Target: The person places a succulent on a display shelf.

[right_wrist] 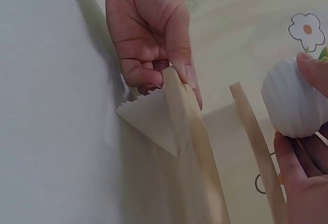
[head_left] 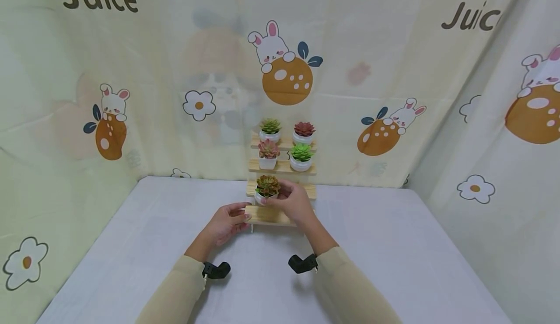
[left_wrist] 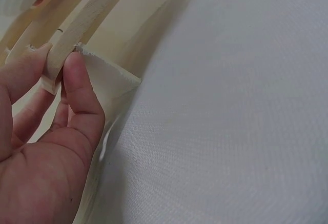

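A small tiered wooden stand (head_left: 267, 215) rises at the back of the table. At the left end of its lowest shelf, my left hand (head_left: 226, 223) pinches the board (left_wrist: 66, 39) between thumb and fingers. My right hand (head_left: 295, 202) holds a potted succulent (head_left: 267, 188) with brownish-green leaves by its white ribbed pot (right_wrist: 292, 101), near the second shelf from the bottom. In the right wrist view the pot appears apart from the boards. Above it stand a pink succulent (head_left: 269, 150), a bright green one (head_left: 301, 153), a green one (head_left: 270, 127) and a dark red one (head_left: 304, 130).
A white cloth covers the table (head_left: 372, 246). Behind it hangs a printed curtain (head_left: 175, 71) with rabbits, fruit and flowers. Black devices are strapped on the left wrist (head_left: 216, 270) and the right wrist (head_left: 303, 264).
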`<move>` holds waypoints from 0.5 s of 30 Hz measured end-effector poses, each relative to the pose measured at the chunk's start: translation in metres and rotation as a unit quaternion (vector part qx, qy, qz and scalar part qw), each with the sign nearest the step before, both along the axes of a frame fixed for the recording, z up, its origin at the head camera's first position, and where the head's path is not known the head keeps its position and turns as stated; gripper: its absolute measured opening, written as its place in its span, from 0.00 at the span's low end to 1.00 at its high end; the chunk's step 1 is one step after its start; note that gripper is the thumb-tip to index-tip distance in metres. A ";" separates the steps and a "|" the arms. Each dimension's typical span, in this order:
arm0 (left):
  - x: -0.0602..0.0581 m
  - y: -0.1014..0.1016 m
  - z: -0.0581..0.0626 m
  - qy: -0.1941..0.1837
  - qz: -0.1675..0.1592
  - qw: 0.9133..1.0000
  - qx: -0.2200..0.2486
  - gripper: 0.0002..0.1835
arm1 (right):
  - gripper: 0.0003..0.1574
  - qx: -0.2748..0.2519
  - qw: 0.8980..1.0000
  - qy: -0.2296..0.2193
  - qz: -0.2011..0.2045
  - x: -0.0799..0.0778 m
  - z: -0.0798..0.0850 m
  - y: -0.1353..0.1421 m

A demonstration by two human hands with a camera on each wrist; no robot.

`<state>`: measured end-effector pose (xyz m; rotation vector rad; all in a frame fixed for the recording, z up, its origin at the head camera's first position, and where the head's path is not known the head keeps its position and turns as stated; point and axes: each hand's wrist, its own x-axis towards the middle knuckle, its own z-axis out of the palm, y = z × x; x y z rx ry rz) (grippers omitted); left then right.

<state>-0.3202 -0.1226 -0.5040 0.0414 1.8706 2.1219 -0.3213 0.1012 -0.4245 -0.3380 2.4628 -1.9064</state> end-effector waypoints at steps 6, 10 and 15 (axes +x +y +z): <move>0.000 0.000 -0.001 0.006 -0.006 1.000 0.002 0.28 | 0.36 0.017 1.000 0.021 -0.006 -0.010 0.002 0.000; -0.001 -0.001 -0.003 0.005 -0.006 1.000 0.004 0.28 | 0.35 0.027 0.999 0.038 -0.003 -0.015 0.004 0.000; -0.003 -0.001 -0.005 0.005 -0.007 1.000 0.000 0.28 | 0.35 0.031 0.999 0.040 0.000 -0.020 0.006 0.000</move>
